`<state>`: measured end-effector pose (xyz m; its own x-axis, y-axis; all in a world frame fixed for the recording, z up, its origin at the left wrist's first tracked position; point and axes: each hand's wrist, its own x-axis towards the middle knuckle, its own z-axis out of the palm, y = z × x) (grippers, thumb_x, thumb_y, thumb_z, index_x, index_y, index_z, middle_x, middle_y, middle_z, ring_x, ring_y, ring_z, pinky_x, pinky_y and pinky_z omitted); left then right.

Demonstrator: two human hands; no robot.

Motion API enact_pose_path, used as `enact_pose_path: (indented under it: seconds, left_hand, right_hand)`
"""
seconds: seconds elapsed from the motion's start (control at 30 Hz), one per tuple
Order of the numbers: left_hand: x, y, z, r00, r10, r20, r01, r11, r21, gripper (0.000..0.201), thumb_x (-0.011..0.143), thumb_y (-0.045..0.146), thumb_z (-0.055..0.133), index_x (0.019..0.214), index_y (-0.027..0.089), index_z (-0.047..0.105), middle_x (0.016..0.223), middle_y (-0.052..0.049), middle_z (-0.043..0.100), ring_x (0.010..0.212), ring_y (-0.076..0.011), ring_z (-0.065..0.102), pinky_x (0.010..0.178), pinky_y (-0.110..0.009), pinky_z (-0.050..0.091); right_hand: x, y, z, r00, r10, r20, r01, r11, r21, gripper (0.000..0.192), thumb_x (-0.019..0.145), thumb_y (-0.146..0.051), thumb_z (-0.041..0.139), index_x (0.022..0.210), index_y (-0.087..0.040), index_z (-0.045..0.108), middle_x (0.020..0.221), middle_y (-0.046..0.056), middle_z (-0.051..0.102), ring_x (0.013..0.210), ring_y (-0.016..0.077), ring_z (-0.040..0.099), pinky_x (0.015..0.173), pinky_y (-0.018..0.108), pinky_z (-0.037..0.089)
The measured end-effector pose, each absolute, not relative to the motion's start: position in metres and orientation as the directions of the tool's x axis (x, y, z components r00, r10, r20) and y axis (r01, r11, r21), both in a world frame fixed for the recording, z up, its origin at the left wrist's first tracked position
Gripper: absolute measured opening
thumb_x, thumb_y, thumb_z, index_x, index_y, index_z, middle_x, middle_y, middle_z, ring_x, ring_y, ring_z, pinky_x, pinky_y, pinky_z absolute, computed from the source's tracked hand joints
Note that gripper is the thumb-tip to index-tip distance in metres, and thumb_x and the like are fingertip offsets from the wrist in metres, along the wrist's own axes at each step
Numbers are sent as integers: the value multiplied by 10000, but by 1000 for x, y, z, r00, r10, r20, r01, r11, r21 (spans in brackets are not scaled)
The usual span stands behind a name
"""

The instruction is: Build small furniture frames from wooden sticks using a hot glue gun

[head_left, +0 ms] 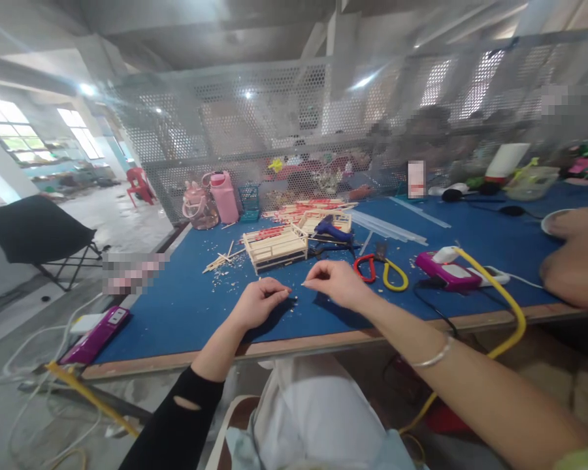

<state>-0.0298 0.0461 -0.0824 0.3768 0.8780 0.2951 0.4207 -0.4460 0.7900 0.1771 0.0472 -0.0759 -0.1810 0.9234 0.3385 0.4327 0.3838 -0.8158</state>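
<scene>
My left hand [262, 303] is closed in a pinch low over the blue table mat, near its front edge. Facing it, my right hand [337, 282] also pinches, with a tiny pale tip showing at its fingertips. What either hand holds is too small to name. Beyond them stands a small wooden model bed [277, 247] with railings. A second wooden frame [318, 222] sits behind it, and a blue glue gun [334, 230] lies against that. Scissors [381, 264] with one red and one yellow handle lie to the right of my right hand.
Red-tipped sticks [304, 210] are heaped at the back, beside clear plastic strips [387, 225]. Loose sticks [223, 256] and chips lie left. A pink bottle [224, 197] stands near the mesh screen [255, 117]. A purple power strip [448, 271] with a yellow cable lies right, near another person's arm [575, 267].
</scene>
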Motion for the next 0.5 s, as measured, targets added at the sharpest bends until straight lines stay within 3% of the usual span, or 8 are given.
enact_pose_path:
  seconds: [0.07, 0.13, 0.23, 0.3, 0.37, 0.5]
  left_hand:
    - [-30, 47, -83, 365, 866, 342, 431, -483, 762, 192, 749, 317, 596, 736, 189, 739, 824, -71, 726, 790, -199, 637, 781, -315, 481]
    - [-31, 48, -84, 346, 877, 333, 457, -467, 757, 218, 767, 319, 568, 800, 191, 742, 861, -71, 732, 813, -205, 644, 803, -326, 484]
    - [-30, 48, -88, 300, 902, 310, 475, -424, 771, 233, 759, 300, 556, 869, 195, 733, 871, -51, 734, 813, -198, 644, 812, -322, 478]
    - [-29, 48, -90, 266, 920, 286, 442, -380, 813, 218, 737, 300, 569, 855, 192, 718, 791, -34, 725, 730, -181, 633, 753, -306, 480]
    - [-29, 48, -91, 243, 934, 262, 390, -341, 855, 195, 716, 320, 586, 812, 185, 690, 712, -19, 705, 624, -157, 604, 670, -287, 473]
    - [-30, 48, -87, 183, 951, 249, 254, -290, 923, 237, 662, 369, 641, 802, 178, 626, 675, -13, 696, 559, -132, 593, 615, -266, 466]
  right_hand:
    - [211, 51, -69, -53, 940, 338, 696, 278, -662, 72, 719, -256, 607, 674, -200, 614, 633, 5, 657, 601, 157, 602, 561, 261, 440]
    - [243, 56, -65, 161, 959, 233, 906, -50, -420, 101, 754, -288, 596, 739, -189, 610, 733, 57, 685, 724, 202, 644, 629, 281, 447]
    - [268, 64, -67, 306, 948, 88, 921, -271, -280, 433, 741, -458, 621, 968, -91, 597, 960, 222, 676, 886, 332, 650, 649, 346, 449]
    - [271, 68, -70, 344, 939, -4, 915, -336, -223, 594, 745, -525, 592, 1098, -50, 546, 1075, 279, 633, 966, 377, 626, 673, 371, 448]
    - [269, 71, -70, 360, 932, -49, 902, -361, -236, 582, 730, -448, 620, 1136, -42, 522, 1102, 292, 616, 981, 384, 617, 682, 374, 440]
    - [277, 60, -65, 480, 873, -86, 639, -416, -647, 461, 627, -241, 669, 1035, -78, 530, 831, 215, 644, 674, 299, 624, 550, 347, 395]
